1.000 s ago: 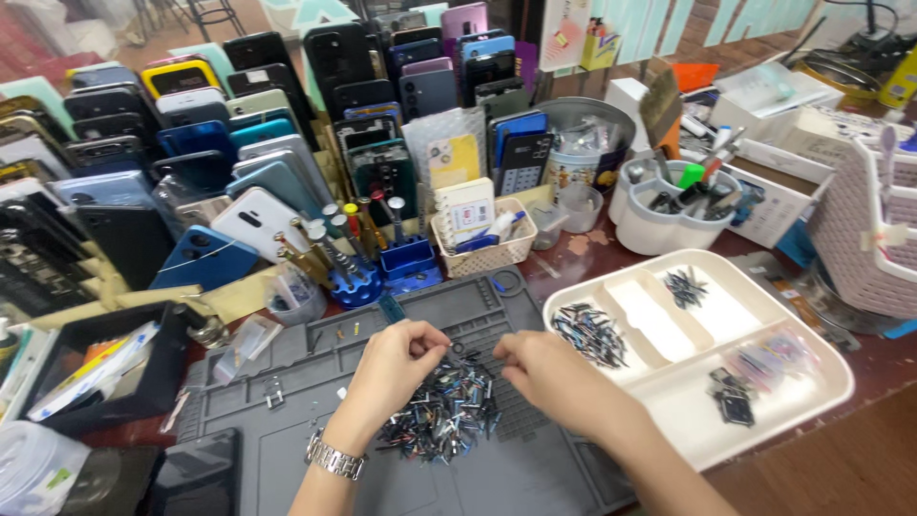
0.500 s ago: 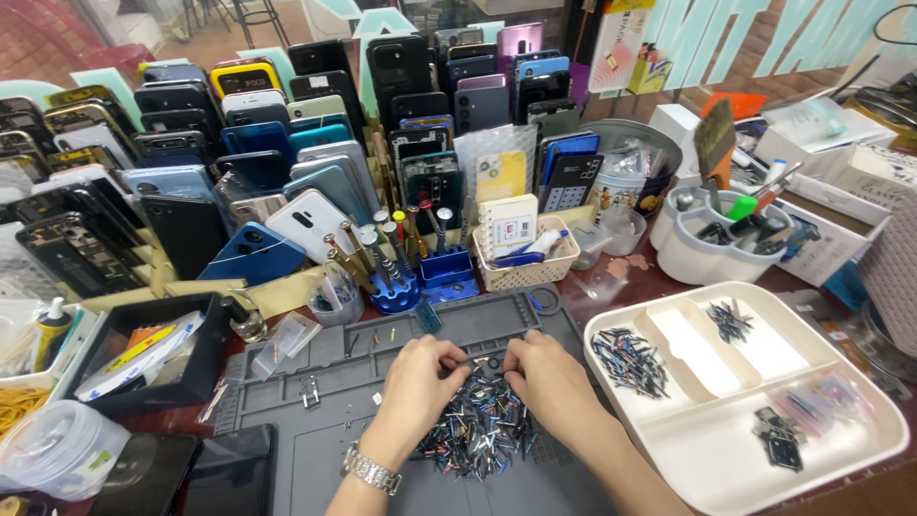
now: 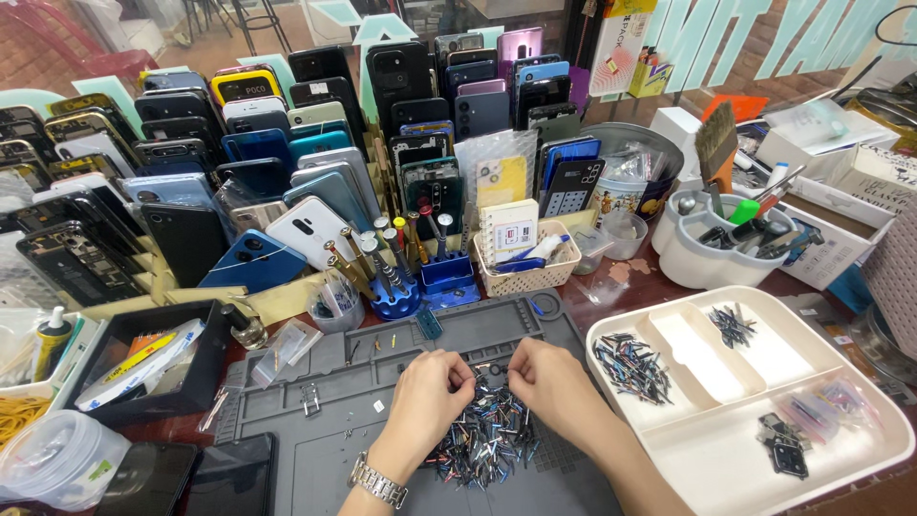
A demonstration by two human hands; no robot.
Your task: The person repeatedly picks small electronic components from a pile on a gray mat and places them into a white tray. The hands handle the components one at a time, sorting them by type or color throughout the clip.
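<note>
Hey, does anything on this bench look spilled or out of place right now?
Only the loose pile of small metal parts heaped on the grey mat between the left hand and right hand, unlike those sorted in the white tray.

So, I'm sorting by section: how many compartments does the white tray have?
4 in the white tray: left one with dark small parts, an empty middle one, a back one with few parts, and a front one with bagged parts.

Both forearms (image 3: 611,468) cropped by bottom edge
</note>
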